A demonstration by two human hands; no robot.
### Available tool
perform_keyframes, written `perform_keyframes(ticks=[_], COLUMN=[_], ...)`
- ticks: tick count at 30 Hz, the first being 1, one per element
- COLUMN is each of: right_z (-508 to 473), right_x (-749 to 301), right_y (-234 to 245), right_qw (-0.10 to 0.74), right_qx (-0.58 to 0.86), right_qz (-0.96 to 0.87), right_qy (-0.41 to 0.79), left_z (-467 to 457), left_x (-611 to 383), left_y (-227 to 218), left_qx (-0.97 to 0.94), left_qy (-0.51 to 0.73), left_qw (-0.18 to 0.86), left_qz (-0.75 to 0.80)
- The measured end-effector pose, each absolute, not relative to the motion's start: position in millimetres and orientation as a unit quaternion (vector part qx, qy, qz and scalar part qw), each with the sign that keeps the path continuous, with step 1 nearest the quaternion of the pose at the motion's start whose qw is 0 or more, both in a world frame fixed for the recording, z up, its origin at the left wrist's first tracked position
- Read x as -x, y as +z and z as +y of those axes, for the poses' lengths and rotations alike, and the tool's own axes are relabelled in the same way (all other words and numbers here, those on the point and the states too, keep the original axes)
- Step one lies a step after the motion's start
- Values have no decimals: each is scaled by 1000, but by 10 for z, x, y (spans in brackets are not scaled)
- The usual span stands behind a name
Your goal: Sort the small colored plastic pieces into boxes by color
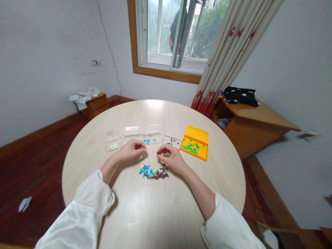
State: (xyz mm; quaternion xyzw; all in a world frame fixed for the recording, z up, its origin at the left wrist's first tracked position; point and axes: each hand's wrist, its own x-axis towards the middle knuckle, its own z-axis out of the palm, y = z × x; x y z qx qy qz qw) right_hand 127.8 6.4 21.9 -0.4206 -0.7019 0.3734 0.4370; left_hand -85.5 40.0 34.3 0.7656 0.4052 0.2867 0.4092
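My left hand (132, 149) is pinched closed above the table, in front of the clear boxes; what its fingertips hold, if anything, is too small to make out. Facing it, my right hand (171, 158) is also pinched, with what looks like a tiny brown brick at its fingertips. Below and between them lies a loose pile of blue, brown and a few yellow-green toy bricks (155, 174). Behind the hands, clear plastic boxes hold sorted pieces: yellow bricks (112, 145), blue bricks (147, 141) and brown bricks (173, 141). A yellow box (195, 132) to the right holds green bricks (191, 148).
Everything stands on a round pale wooden table (155, 214). Beyond it are a window (173, 34), a curtain (228, 52), a wooden desk (249, 117) with dark cloth, and a small cabinet (98, 105) with papers. A person's dark shape (176, 29) shows outside the window.
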Motion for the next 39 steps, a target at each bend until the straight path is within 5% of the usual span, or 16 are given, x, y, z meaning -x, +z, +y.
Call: perform_keyframes(ticks=[8, 17, 39], right_z=[156, 372, 432], right_x=[-1422, -1818, -1830], right_y=[199, 131, -8], right_qw=[443, 445, 394], right_qx=[434, 555, 579], right_qz=[-747, -699, -713], right_qy=[240, 69, 17], left_z=[429, 393, 355], left_x=[931, 930, 871], left_y=[357, 351, 361], left_qx=[-768, -813, -821], left_qy=[182, 100, 28], left_qw=[478, 440, 443], left_qz=[386, 368, 359])
